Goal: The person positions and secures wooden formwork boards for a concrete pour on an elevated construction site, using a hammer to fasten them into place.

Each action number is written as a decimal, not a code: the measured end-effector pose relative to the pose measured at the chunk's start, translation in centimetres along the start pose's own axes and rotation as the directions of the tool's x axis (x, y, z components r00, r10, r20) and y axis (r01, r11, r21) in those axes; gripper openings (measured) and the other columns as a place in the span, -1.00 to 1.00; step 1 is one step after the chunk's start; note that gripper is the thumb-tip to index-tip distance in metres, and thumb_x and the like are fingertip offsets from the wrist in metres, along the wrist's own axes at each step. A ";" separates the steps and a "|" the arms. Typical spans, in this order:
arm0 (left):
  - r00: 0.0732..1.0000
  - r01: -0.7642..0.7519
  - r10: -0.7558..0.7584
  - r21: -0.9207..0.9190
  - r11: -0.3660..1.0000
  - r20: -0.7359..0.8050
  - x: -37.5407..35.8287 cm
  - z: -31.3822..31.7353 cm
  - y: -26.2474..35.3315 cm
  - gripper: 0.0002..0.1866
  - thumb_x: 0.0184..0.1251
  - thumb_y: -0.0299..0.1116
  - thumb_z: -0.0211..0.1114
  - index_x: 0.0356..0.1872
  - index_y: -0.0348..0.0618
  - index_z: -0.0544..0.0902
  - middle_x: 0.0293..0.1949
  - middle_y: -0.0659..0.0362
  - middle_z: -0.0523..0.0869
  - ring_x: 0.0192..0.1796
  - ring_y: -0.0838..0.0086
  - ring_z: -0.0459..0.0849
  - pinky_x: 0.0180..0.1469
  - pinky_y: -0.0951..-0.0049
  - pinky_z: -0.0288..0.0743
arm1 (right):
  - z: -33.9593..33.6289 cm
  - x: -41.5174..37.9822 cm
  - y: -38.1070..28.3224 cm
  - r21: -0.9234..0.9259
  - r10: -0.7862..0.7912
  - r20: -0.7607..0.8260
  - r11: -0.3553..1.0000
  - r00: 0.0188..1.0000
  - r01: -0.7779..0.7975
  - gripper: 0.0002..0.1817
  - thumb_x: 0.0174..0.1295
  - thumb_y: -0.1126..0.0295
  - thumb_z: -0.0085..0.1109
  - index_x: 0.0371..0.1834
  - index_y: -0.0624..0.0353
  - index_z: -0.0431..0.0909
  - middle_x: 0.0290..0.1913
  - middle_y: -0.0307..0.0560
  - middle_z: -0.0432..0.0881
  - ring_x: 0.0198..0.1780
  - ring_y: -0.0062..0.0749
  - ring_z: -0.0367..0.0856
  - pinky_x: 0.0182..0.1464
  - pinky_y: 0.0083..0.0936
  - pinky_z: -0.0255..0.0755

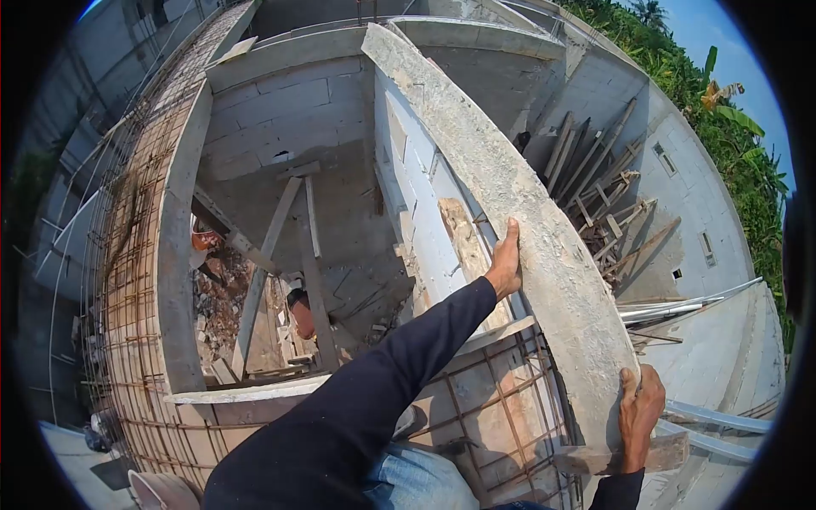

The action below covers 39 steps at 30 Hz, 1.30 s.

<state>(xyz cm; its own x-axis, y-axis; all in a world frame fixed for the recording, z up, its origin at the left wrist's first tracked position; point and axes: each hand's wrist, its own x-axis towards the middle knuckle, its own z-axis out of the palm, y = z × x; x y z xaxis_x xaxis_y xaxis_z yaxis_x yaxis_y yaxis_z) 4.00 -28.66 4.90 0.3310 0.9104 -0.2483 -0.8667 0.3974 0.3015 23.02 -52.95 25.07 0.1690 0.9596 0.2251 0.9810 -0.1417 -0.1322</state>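
Note:
A long, rough board (518,195) crusted with cement runs from the top middle down to the lower right. My left hand (505,262) grips its left edge about midway, thumb on top and the other fingers hidden below. Lower down, my right hand (641,408) holds the right edge near the board's end, its fingers curled over the side. Beside that end lies a short wooden piece (667,452), partly under the board. A rebar mesh (476,395) spreads to the left of the board's lower part.
A deep opening with a floor (340,195) and leaning planks (268,272) drops away at the left, edged by a concrete beam (180,238). More rebar (136,263) lines the far left. Stacked timber (595,161) and pale pipes (680,308) are at the right. A bucket (161,490) sits bottom left.

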 end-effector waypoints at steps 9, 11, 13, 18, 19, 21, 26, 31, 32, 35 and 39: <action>0.978 -0.167 0.193 0.253 0.953 -0.083 -11.5 3.1 -4.3 -0.14 0.26 0.18 0.18 0.28 -0.33 0.11 0.24 -0.05 0.35 0.27 0.21 0.36 0.29 0.21 0.31 | -0.9 -8.2 7.3 0.187 0.041 0.041 0.981 0.998 -0.048 -0.65 0.32 0.20 0.04 -0.30 0.37 0.47 -0.44 0.19 0.47 -0.39 0.05 0.41 -0.28 -0.23 0.29; 0.961 -0.250 0.273 0.288 0.924 -0.041 -13.4 4.4 -3.8 -0.21 0.30 0.14 0.16 0.24 -0.35 0.14 0.19 -0.05 0.38 0.24 0.26 0.38 0.27 0.26 0.33 | -0.4 -9.8 7.7 0.231 0.058 0.026 0.971 0.998 -0.062 -0.64 0.33 0.20 0.04 -0.28 0.38 0.47 -0.43 0.18 0.48 -0.38 0.02 0.41 -0.27 -0.25 0.29; 0.943 -0.302 0.331 0.348 0.888 -0.024 -14.6 5.1 -3.2 -0.23 0.32 0.12 0.16 0.23 -0.36 0.15 0.19 -0.07 0.38 0.23 0.27 0.39 0.26 0.27 0.34 | -0.1 -11.1 8.0 0.277 0.060 0.002 0.959 0.998 -0.058 -0.64 0.34 0.20 0.03 -0.26 0.39 0.47 -0.43 0.17 0.48 -0.37 -0.01 0.41 -0.26 -0.26 0.30; 0.899 -0.435 0.412 0.415 0.799 0.148 -18.5 10.7 -3.3 -0.29 0.35 0.10 0.12 0.16 -0.39 0.20 0.07 -0.07 0.45 0.16 0.32 0.44 0.21 0.38 0.38 | 0.2 -14.3 9.9 0.387 0.098 -0.118 0.921 0.988 -0.045 -0.62 0.36 0.19 0.02 -0.21 0.41 0.47 -0.41 0.14 0.50 -0.36 -0.07 0.42 -0.23 -0.29 0.31; 0.867 -0.495 0.465 0.412 0.765 0.178 -19.2 12.2 -3.7 -0.33 0.35 0.10 0.12 0.10 -0.38 0.25 0.02 -0.05 0.48 0.11 0.36 0.47 0.13 0.44 0.43 | -0.1 -14.8 10.5 0.403 0.103 -0.143 0.915 0.984 -0.037 -0.62 0.36 0.19 0.02 -0.20 0.41 0.47 -0.41 0.13 0.50 -0.35 -0.09 0.42 -0.22 -0.29 0.31; 0.830 -0.552 0.511 0.461 0.695 0.224 -20.0 14.7 -4.0 -0.34 0.35 0.11 0.12 0.07 -0.37 0.27 0.02 -0.05 0.48 0.10 0.38 0.47 0.10 0.45 0.46 | -0.8 -15.7 11.5 0.440 0.120 -0.180 0.898 0.976 -0.029 -0.61 0.37 0.18 0.02 -0.18 0.42 0.47 -0.40 0.12 0.51 -0.35 -0.11 0.42 -0.21 -0.31 0.32; 0.672 -0.741 0.591 0.413 0.530 0.446 -23.5 22.9 -4.2 -0.31 0.29 0.20 0.14 -0.05 -0.37 0.35 -0.08 -0.01 0.52 -0.04 0.46 0.51 -0.07 0.50 0.50 | -3.6 -18.3 12.9 0.567 0.201 -0.264 0.824 0.943 -0.016 -0.59 0.38 0.18 0.01 -0.13 0.44 0.47 -0.38 0.10 0.52 -0.32 -0.18 0.42 -0.17 -0.35 0.33; 0.583 -0.735 0.687 0.642 0.218 0.434 -28.5 30.6 -2.3 -0.26 0.22 0.29 0.14 -0.07 -0.36 0.42 -0.27 -0.02 0.63 -0.28 0.41 0.64 -0.37 0.39 0.57 | -5.4 -18.0 11.8 0.614 0.180 -0.391 0.781 0.903 0.110 -0.50 0.36 0.11 0.03 -0.07 0.49 0.45 -0.32 0.16 0.56 -0.29 -0.19 0.48 -0.16 -0.34 0.37; 0.553 -0.720 0.710 0.679 0.143 0.437 -29.5 32.2 -1.5 -0.27 0.23 0.29 0.13 -0.05 -0.34 0.42 -0.24 -0.01 0.62 -0.25 0.39 0.62 -0.33 0.38 0.54 | -5.7 -17.4 11.1 0.665 0.173 -0.394 0.731 0.903 0.149 -0.50 0.36 0.09 0.04 -0.10 0.48 0.45 -0.33 0.14 0.55 -0.31 -0.19 0.47 -0.17 -0.35 0.36; 0.443 -0.680 0.776 0.733 -0.036 0.449 -32.0 35.8 1.3 -0.28 0.24 0.29 0.09 0.01 -0.28 0.40 -0.15 -0.01 0.57 -0.16 0.33 0.56 -0.22 0.35 0.46 | -6.1 -14.7 8.2 0.763 0.123 -0.440 0.574 0.890 0.297 -0.50 0.36 0.04 0.03 -0.20 0.42 0.46 -0.38 0.05 0.53 -0.35 -0.26 0.40 -0.21 -0.37 0.31; 0.312 -0.556 0.856 0.810 -0.188 0.413 -35.0 38.5 6.0 -0.29 0.26 0.29 0.05 0.09 -0.19 0.38 -0.03 0.00 0.51 -0.03 0.25 0.48 -0.07 0.31 0.36 | -7.9 -10.6 4.3 0.869 -0.244 -0.273 0.353 0.931 0.348 -0.44 0.34 -0.08 -0.01 -0.16 0.34 0.51 -0.34 -0.07 0.56 -0.25 -0.33 0.51 -0.13 -0.42 0.36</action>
<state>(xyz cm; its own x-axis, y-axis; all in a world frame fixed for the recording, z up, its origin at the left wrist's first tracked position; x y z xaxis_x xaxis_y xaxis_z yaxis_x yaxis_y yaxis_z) 1.58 -53.69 50.84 -0.4844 0.6715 0.5608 0.2816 -0.4872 0.8266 26.25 -65.62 29.73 -0.0563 0.8611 0.5053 0.3228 0.4946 -0.8069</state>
